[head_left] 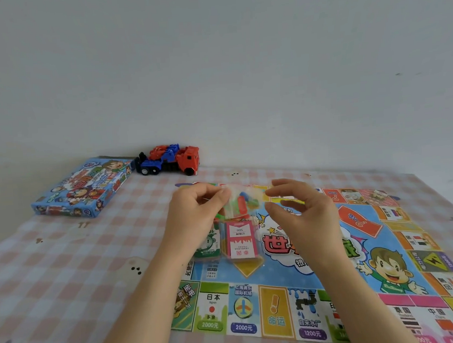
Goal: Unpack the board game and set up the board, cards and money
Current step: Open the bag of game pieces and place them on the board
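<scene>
Board point(283, 312) lies flat on the checked counter point(65, 263), its squares reading "日本 Japan 2000元" and "自来水厂 1200元". Above it, the left hand point(196, 211) and right hand point(306, 214) pinch a clear bag point(241, 224) with their fingers; its pink card reads "泰国".

Plain pale grey wall point(239, 63); pink-white checked tablecloth point(65, 263) meets it; soft even light.

Colourful board point(276, 309) flat; clear card bag point(240, 237) above its centre

Both bare: left hand point(193, 213), right hand point(311, 219). Bare too: left forearm point(148, 297), right forearm point(362, 295), uncovered all way to bottom frame edge. Nails too blurred to judge.
</scene>
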Demonstrator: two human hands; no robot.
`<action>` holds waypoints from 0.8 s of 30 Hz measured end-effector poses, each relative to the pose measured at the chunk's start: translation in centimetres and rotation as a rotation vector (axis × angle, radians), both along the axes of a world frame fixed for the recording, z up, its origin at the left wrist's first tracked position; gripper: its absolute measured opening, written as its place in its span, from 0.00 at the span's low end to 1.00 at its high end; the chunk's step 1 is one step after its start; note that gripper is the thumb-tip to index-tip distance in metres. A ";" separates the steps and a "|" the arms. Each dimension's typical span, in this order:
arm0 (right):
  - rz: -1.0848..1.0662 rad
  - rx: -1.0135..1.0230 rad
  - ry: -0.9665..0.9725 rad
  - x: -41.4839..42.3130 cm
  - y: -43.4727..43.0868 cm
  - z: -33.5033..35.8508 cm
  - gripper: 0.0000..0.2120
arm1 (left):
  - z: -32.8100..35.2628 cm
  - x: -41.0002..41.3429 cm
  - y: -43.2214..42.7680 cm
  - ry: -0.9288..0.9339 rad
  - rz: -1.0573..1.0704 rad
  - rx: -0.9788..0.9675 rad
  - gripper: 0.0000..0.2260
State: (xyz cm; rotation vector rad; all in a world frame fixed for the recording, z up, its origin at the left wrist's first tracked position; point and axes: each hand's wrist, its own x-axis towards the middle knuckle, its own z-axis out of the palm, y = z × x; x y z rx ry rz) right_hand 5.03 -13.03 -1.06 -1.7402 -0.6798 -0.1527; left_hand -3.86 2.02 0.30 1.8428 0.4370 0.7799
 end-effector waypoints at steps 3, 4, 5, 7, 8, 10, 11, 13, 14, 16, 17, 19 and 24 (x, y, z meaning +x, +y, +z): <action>-0.030 -0.028 -0.121 -0.3 0.1 0.0 0.10 | -0.1 0.1 0.0 -0.006 -0.003 -0.016 0.04; -0.004 -0.022 -0.120 -0.5 0.2 0.0 0.10 | -0.1 0.1 0.0 -0.004 -0.009 -0.028 0.04; 0.030 -0.022 -0.105 -0.6 0.3 0.1 0.09 | -0.2 0.2 0.0 -0.002 -0.021 -0.044 0.04; 0.102 -0.036 -0.062 -0.9 0.6 0.1 0.06 | -0.2 0.3 0.0 0.002 -0.066 -0.085 0.04; 0.127 -0.044 -0.046 -1.0 0.7 0.0 0.05 | -0.2 0.3 -0.1 -0.004 -0.095 -0.115 0.04; 0.141 -0.054 -0.046 -1.0 0.9 -0.1 0.03 | -0.1 0.3 -0.1 -0.025 -0.151 -0.200 0.03; 0.139 -0.056 -0.051 -0.9 0.9 -0.1 0.03 | -0.1 0.3 -0.1 -0.031 -0.173 -0.238 0.03; 0.134 -0.064 -0.051 -0.7 0.8 -0.2 0.03 | 0.0 0.3 -0.2 -0.024 -0.201 -0.264 0.07; 0.131 -0.070 -0.052 -0.6 0.8 -0.2 0.03 | 0.0 0.3 -0.2 -0.018 -0.206 -0.258 0.08; 0.129 -0.083 -0.061 -0.6 0.8 -0.3 0.03 | 0.0 0.3 -0.2 -0.013 -0.207 -0.241 0.10; 0.135 -0.089 -0.067 -0.6 0.8 -0.3 0.03 | 0.0 0.3 -0.2 -0.009 -0.202 -0.233 0.11; 0.157 -0.092 -0.076 -0.7 0.8 -0.3 0.03 | 0.0 0.2 -0.2 -0.001 -0.188 -0.213 0.11; 0.220 -0.077 -0.068 -1.0 0.8 -0.1 0.03 | -0.1 0.4 -0.1 0.021 -0.161 -0.162 0.11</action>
